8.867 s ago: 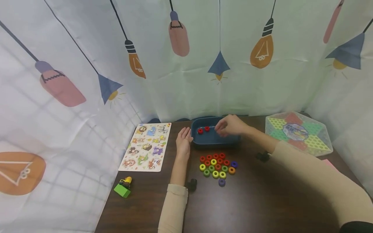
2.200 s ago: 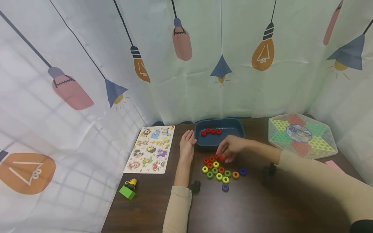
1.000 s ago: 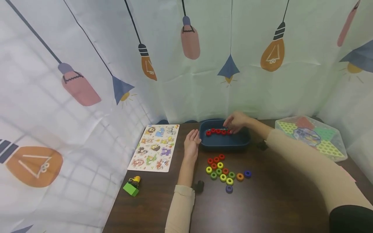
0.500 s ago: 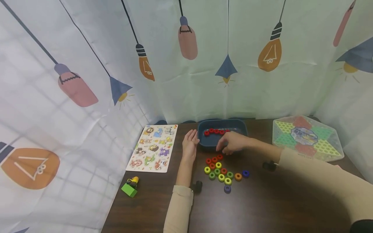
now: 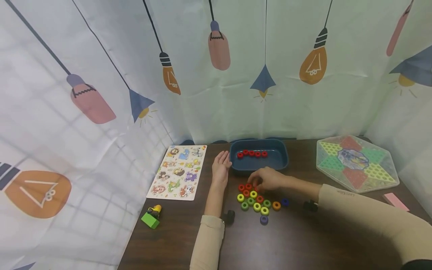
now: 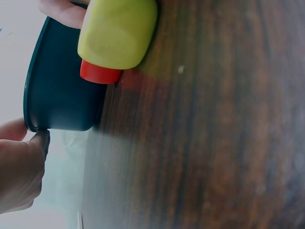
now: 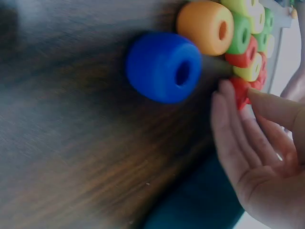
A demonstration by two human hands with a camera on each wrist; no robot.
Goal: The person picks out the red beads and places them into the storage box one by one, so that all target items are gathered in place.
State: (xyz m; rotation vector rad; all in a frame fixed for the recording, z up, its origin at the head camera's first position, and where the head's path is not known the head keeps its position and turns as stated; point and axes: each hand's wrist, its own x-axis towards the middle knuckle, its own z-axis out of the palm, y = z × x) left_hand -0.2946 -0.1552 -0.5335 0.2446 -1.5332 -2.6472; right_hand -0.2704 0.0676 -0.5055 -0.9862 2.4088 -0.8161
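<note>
In the head view, my left hand (image 5: 221,168) rests against the left end of a dark blue tray (image 5: 276,161), its fingers mostly straight. The left wrist view has its thumb and a finger touching the tray's corner. Several red beads (image 5: 251,153) lie in a row inside. In front of the tray, my right hand (image 5: 268,179) pinches a red bead (image 7: 241,91) between thumb and fingers at the pile's edge. Around it sit loose yellow beads (image 5: 257,207), green beads (image 5: 245,206), an orange bead (image 7: 202,28) and a blue bead (image 7: 159,67).
An animal puzzle board (image 5: 177,172) lies left of the tray. Nearer are a green block (image 5: 150,220) and a small yellow-topped toy (image 5: 156,210). To the right are a star-patterned game board (image 5: 357,163) and a pink block (image 5: 396,201). A printed curtain (image 5: 233,101) hangs behind.
Red beads in the tray have increased while the pile has lost some. Over the last second my right hand came from the tray back to the pile. My left hand stays beside the tray.
</note>
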